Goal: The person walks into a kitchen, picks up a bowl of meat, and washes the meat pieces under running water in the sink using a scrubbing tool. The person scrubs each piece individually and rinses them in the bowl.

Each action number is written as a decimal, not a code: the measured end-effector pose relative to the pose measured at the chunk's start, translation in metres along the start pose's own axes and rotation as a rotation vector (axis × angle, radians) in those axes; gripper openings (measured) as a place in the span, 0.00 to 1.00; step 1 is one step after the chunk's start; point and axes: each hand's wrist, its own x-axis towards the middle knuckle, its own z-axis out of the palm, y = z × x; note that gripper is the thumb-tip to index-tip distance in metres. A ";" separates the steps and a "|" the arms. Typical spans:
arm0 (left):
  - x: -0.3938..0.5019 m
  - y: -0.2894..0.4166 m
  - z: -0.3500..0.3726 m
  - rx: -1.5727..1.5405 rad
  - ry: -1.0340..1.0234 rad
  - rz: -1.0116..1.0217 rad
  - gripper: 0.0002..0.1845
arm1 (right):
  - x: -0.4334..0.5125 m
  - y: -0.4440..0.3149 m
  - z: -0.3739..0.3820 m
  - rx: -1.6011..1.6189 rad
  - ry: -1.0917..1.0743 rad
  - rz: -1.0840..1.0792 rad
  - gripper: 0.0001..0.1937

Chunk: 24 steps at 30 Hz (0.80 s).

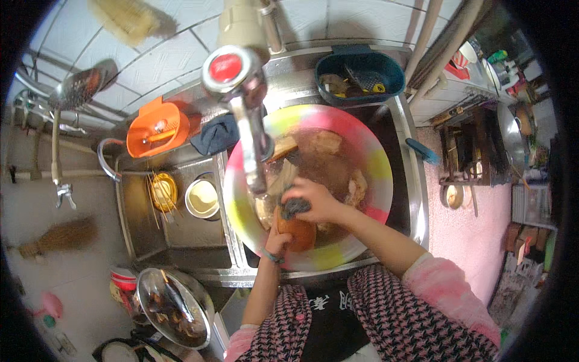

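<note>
My left hand [277, 240] grips a brown, slab-like piece, apparently cured meat [299, 234], low over a large multicoloured basin [382, 169]. In my right hand [319, 199] is a dark scrubbing pad [296, 208], pressed against the upper part of that slab. Murky brown water [332, 160] fills the basin. Several more chunks lie in it, among them a pale chunk [326, 142] at the far side and a chunk [357, 188] at the right. The faucet [254, 167] hangs over the basin's left part and hides some of it.
The basin rests on a steel sink [418, 194]. The left bowl holds a white bowl [201, 199] and a yellow dish [163, 192]. An orange strainer basket [158, 131], a dark cloth [216, 134] and a teal basket [359, 79] line the back; a blue brush [423, 151] lies right.
</note>
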 end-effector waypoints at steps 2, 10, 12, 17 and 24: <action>0.018 0.003 -0.009 0.208 -0.005 0.157 0.45 | -0.014 0.012 -0.003 -0.085 0.041 0.191 0.23; 0.086 0.051 -0.050 0.543 0.392 0.230 0.34 | -0.118 0.059 -0.046 0.111 0.429 0.754 0.20; 0.084 0.052 -0.031 1.243 0.609 0.695 0.30 | -0.131 0.063 -0.046 0.234 0.484 0.855 0.21; 0.071 -0.006 0.059 1.557 -0.003 0.617 0.36 | -0.139 0.066 -0.033 0.097 0.487 0.787 0.23; 0.093 -0.084 0.059 1.369 -0.238 -0.014 0.43 | -0.129 0.072 -0.016 0.098 0.371 0.846 0.23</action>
